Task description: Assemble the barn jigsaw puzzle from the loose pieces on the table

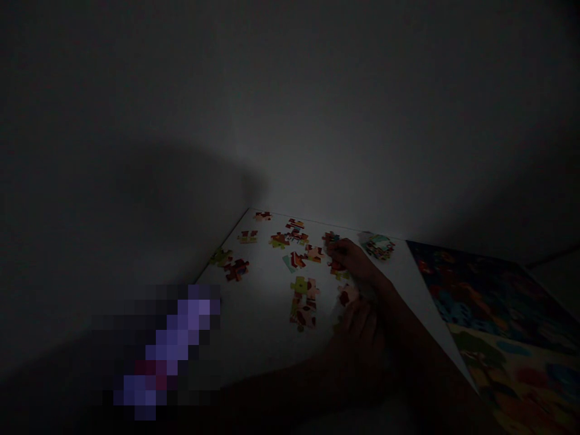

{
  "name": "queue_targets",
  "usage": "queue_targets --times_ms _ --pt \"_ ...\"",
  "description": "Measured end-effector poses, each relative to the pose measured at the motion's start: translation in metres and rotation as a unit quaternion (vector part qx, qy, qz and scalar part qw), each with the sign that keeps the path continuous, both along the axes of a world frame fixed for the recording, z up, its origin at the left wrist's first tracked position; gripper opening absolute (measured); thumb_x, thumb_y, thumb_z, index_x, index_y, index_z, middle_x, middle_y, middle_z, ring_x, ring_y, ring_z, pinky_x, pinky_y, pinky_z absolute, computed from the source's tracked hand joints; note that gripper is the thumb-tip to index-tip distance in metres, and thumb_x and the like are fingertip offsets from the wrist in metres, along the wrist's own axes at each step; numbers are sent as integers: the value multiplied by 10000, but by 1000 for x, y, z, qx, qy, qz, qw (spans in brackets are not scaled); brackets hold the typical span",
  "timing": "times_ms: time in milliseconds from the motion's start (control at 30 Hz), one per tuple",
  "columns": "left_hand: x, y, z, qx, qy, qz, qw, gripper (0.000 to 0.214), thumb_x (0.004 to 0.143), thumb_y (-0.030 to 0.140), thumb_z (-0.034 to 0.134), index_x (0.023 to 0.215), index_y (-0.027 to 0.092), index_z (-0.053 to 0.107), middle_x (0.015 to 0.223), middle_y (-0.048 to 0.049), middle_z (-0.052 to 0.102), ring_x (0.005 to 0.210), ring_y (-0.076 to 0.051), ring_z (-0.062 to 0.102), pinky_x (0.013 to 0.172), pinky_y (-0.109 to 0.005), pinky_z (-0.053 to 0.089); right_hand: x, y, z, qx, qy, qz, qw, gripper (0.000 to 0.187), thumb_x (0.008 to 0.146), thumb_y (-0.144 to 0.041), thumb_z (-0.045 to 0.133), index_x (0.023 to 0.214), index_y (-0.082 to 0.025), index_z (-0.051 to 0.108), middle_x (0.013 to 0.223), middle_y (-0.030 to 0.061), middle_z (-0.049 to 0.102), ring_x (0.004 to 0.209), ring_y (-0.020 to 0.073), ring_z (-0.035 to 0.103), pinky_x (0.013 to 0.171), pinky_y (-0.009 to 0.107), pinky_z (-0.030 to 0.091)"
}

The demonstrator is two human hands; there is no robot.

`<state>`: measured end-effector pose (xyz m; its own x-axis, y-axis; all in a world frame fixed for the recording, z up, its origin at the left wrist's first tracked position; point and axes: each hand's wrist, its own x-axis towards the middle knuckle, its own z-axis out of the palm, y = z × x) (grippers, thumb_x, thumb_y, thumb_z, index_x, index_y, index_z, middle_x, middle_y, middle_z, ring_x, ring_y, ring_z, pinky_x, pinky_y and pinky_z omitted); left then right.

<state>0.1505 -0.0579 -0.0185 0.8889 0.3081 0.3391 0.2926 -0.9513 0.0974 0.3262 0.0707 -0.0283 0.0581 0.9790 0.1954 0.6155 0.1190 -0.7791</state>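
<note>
A white board (258, 326) lies in dim light, with several scattered jigsaw puzzle pieces (294, 261) on it in loose clusters. My right hand (350, 257) reaches in from the lower right, its fingertips on or just above a dark red piece (334, 266). Whether it grips that piece is hidden by the dimness. My left hand (356, 341) rests lower down in deep shadow, close to a reddish piece (348, 295). A small heap of pieces (379, 246) lies just beyond my right hand.
A colourful printed puzzle picture (493, 308) lies to the right of the board. A pale wall (326, 151) rises behind the board's far edge. A pixelated purple patch (172, 344) covers part of the lower left, and dark shadow fills the left side.
</note>
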Motion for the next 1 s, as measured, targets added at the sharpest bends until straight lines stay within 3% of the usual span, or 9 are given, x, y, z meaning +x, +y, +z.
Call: queue_targets --times_ms 100,167,267,333,367,500,633,833,1000 --pt "-1 19 17 -48 -11 0 999 555 972 480 336 1319 91 527 1417 -170 523 1363 -304 414 1177 -464 233 2 -1 0 -13 42 -4 999 239 769 -445 651 799 -213 703 893 60 692 848 244 651 807 399 539" --pt "-3 46 27 -115 -5 51 992 354 989 341 339 1140 191 623 1201 -83 663 1179 -225 566 1116 -410 339 5 0 -3 -25 66 -11 997 268 748 -456 672 828 -202 703 891 60 703 840 244 656 792 399 542" --pt "-18 95 36 -145 5 248 958 289 967 229 373 1106 171 620 1139 -106 651 1098 -216 589 989 -339 435 9 -1 -6 -30 78 -23 996 327 748 -492 667 861 -186 698 868 53 708 806 229 654 764 388 545" --pt "-34 122 36 -129 33 378 916 329 948 275 427 1202 133 580 1217 -157 604 1153 -273 549 974 -380 433 8 -1 -6 -24 61 -12 998 352 789 -508 630 896 -181 703 894 59 708 813 227 653 759 379 543" --pt "-42 132 35 -126 57 409 902 367 944 333 445 1207 112 575 1223 -178 593 1141 -291 549 956 -391 437 7 0 -6 -19 38 -3 999 360 810 -506 614 932 -180 709 927 68 708 836 232 652 770 380 539" --pt "-61 146 32 -130 132 415 891 467 908 480 514 1226 142 567 1306 -171 540 1190 -302 511 972 -398 416 -5 5 -5 -10 -122 -8 992 457 797 -474 677 1154 -189 689 1126 133 674 1019 291 621 891 428 500" --pt "-59 142 35 -133 148 407 891 369 930 429 499 1177 173 595 1254 -141 562 1169 -274 522 941 -370 433 -15 9 -10 -1 -215 -4 977 533 796 -499 697 1244 -215 649 1277 157 613 1178 318 546 989 460 437" --pt "-55 142 37 -135 135 423 886 311 909 399 549 1114 176 622 1186 -129 596 1126 -269 557 900 -356 458 -19 10 -6 -24 -231 7 973 399 823 -495 673 1125 -235 685 1224 133 624 1132 306 557 933 430 445" --pt "-53 142 38 -141 136 442 875 373 891 453 578 1101 150 630 1194 -146 598 1136 -277 562 906 -351 457 -24 10 1 -79 -184 -19 980 403 736 -450 744 1038 -203 641 1151 141 640 1082 322 574 870 412 458"
